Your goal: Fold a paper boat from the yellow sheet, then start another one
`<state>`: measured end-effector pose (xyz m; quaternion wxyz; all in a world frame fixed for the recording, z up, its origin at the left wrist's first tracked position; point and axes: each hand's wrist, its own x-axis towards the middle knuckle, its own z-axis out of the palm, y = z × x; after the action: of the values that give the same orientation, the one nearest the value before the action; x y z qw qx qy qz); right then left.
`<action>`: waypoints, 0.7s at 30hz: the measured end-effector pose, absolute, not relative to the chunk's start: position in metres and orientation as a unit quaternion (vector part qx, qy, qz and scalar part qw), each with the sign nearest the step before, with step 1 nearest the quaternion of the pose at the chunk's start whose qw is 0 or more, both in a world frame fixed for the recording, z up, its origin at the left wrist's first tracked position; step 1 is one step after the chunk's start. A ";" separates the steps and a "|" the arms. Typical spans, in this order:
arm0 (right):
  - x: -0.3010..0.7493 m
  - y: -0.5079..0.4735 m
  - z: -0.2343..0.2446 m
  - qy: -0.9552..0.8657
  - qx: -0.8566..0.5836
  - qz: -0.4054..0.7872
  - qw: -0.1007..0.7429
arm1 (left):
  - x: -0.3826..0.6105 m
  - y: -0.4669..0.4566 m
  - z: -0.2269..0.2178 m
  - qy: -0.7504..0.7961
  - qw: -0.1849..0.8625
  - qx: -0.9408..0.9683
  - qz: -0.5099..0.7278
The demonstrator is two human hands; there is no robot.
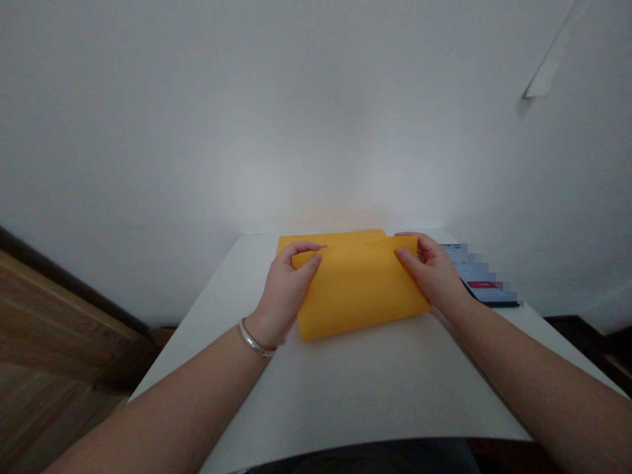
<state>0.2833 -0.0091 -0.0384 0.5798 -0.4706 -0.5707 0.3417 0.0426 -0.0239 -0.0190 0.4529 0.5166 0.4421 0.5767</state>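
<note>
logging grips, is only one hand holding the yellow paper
No, the left hand pinches one side of the yellow paper and the right hand the other.

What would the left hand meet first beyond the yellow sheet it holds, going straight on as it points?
The left hand would probably meet the rear yellow piece, showing beyond the held sheet; depth is unclear.

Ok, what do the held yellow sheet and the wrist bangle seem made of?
Yellow sheet: probably matte paper or thin card, judging by its even, shine-free surface and straight edges.
Bangle: likely polished metal, silver-coloured, with bright highlights; exact metal unclear.
</note>
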 end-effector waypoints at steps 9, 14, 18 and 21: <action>0.286 -0.009 -0.036 -0.525 -0.519 0.366 0.567 | 0.044 -0.021 -0.024 0.412 0.569 0.434 0.563; 0.288 -0.008 -0.034 -0.463 -0.525 0.422 0.577 | 0.042 -0.016 -0.029 0.430 0.549 0.455 0.554; 0.289 -0.007 -0.036 -0.502 -0.522 0.368 0.583 | 0.036 -0.014 -0.029 0.454 0.482 0.522 0.537; 0.290 -0.007 -0.038 -0.531 -0.542 0.331 0.561 | 0.034 -0.014 -0.029 0.473 0.419 0.567 0.528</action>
<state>0.2902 -0.0068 -0.0383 0.5606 -0.5419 -0.5314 0.3311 0.0337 -0.0135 -0.0294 0.4194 0.5672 0.4728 0.5280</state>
